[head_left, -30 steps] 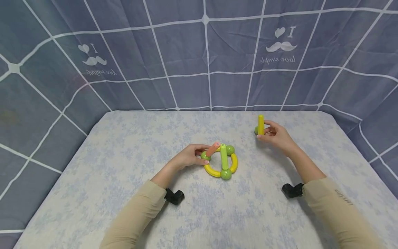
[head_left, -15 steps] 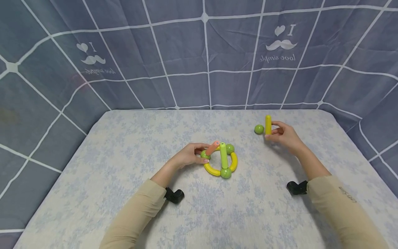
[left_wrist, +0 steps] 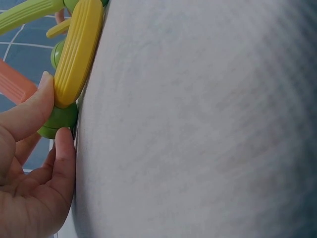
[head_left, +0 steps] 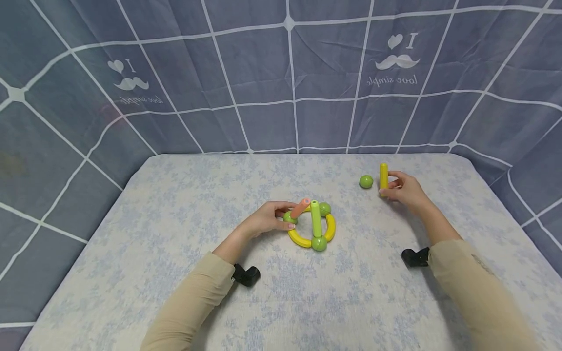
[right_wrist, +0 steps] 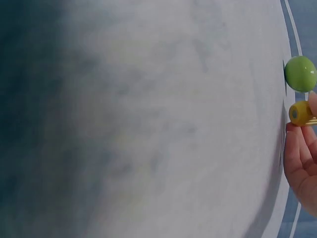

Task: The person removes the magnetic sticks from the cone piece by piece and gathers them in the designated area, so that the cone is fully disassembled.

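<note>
My left hand [head_left: 265, 219] grips a green ball [left_wrist: 60, 122] at the left side of a ring of curved yellow bars [head_left: 300, 239] and green balls. From that ball a salmon-coloured stick [head_left: 300, 208] slants up. A light green stick [head_left: 316, 220] rises from the front ball [head_left: 319, 243] of the ring. Farther back on the right, my right hand [head_left: 406, 191] pinches a yellow stick [head_left: 384, 175] upright between thumb and fingers. Just left of it, and apart from it, a loose green ball [head_left: 366, 182] lies on the table; both also show in the right wrist view.
The table [head_left: 281, 302] has a pale floral cloth. A blue-grey curtain [head_left: 263, 73] with white lines hangs behind it and at both sides. Black wrist-worn pieces [head_left: 246, 276] stick out near both sleeves.
My right hand has moved right with the yellow stick, away from the loose green ball, which now shows whole. My left hand and the ring have stayed in place.
</note>
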A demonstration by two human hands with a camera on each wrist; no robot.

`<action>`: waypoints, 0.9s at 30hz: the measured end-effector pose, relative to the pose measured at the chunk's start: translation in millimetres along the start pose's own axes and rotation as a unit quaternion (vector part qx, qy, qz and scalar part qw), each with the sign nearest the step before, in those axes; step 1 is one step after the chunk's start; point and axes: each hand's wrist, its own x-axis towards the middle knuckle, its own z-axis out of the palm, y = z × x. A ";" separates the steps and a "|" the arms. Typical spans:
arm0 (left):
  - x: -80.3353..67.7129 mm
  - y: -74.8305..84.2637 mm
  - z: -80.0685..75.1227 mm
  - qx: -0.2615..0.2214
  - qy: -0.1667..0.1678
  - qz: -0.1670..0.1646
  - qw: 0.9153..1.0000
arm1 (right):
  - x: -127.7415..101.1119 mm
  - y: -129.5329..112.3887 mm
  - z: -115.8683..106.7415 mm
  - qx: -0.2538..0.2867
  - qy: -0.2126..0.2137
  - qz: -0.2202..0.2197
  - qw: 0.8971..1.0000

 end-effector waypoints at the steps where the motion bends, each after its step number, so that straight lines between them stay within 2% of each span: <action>1: 0.2 -0.1 0.0 0.000 -0.001 0.000 1.000 | 1.3 0.5 0.2 -0.001 0.002 0.004 1.000; 11: 0.5 -0.4 -0.4 0.002 -0.003 0.001 1.000 | 12.4 0.7 4.3 -0.040 0.028 0.010 0.999; 18: -1.2 -0.4 -1.4 0.005 -0.005 0.017 1.000 | 19.1 0.1 6.1 -0.058 0.032 0.038 0.997; 27: 0.9 0.0 0.3 0.005 -0.003 -0.002 1.000 | 23.8 -0.5 7.9 -0.074 0.024 0.070 0.995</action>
